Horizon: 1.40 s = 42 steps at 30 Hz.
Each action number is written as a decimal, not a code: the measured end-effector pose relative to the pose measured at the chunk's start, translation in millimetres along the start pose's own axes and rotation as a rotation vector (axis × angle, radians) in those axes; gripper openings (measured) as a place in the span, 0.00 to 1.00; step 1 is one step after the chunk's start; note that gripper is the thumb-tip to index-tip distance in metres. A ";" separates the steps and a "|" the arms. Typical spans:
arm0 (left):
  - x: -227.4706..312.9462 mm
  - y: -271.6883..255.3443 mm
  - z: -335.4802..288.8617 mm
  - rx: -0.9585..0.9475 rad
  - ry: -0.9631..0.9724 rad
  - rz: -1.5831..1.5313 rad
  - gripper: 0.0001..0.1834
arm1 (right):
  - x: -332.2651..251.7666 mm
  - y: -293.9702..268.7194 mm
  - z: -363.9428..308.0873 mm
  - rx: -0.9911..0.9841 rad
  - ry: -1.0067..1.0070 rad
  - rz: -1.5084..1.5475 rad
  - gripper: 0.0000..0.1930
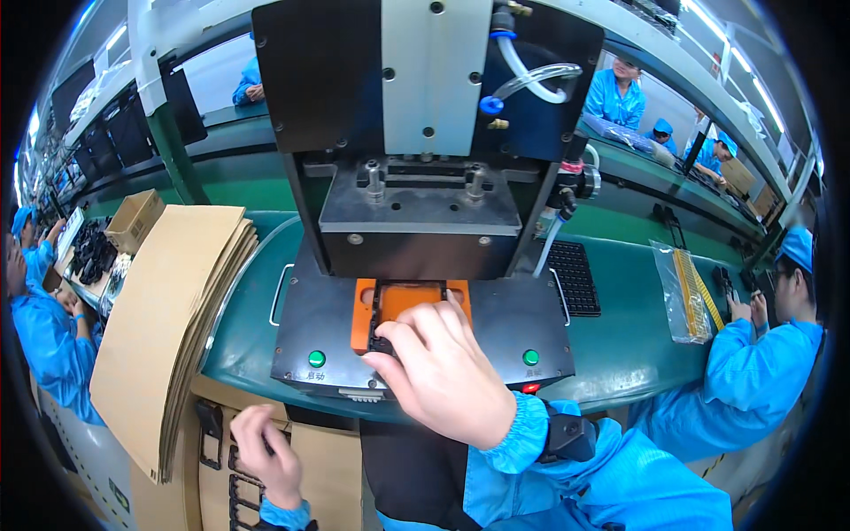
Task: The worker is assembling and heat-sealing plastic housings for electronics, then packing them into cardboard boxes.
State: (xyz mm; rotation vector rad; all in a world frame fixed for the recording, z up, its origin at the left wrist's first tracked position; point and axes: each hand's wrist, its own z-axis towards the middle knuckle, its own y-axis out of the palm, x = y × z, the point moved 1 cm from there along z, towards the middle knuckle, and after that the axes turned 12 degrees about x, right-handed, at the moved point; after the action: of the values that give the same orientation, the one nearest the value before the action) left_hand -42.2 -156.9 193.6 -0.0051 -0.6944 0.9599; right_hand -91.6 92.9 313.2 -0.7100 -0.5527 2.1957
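A black plastic frame [375, 310] lies in the orange fixture [361, 326] on the bed of a bench press [420, 212]. My right hand [456, 372] reaches over the fixture, with thumb and fingers closed on the frame's near left part; the palm hides its near right side. Lower left, my left hand [267, 451] hangs over a cardboard box holding several black frames [246, 492]. Its fingers are curled, and whatever they may hold is hidden.
Green start buttons [317, 358] sit on both sides of the press base. Cardboard sheets [168, 310] lean at left. A black tray [574, 279] and a bag of yellow strips [686, 296] lie on the right of the green bench [620, 354]. Co-workers [753, 354] sit on both sides.
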 end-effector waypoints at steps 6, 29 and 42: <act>94.0 42.3 62.3 -0.130 0.184 -0.301 0.12 | -7.8 -5.1 -10.6 -0.018 -0.003 -0.105 0.16; 124.3 95.5 101.9 -0.593 0.490 0.102 0.26 | 45.1 -21.4 -24.1 -0.121 -0.038 -0.024 0.40; 105.5 67.7 74.1 -0.510 0.398 0.279 0.31 | 48.0 -67.2 -57.9 -0.164 0.054 -0.162 0.39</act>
State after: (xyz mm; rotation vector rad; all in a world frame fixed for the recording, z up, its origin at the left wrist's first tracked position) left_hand -93.6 -59.2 288.5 -0.7395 -0.5577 0.9844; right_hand -46.6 181.0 293.4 -0.7798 -0.7420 1.9921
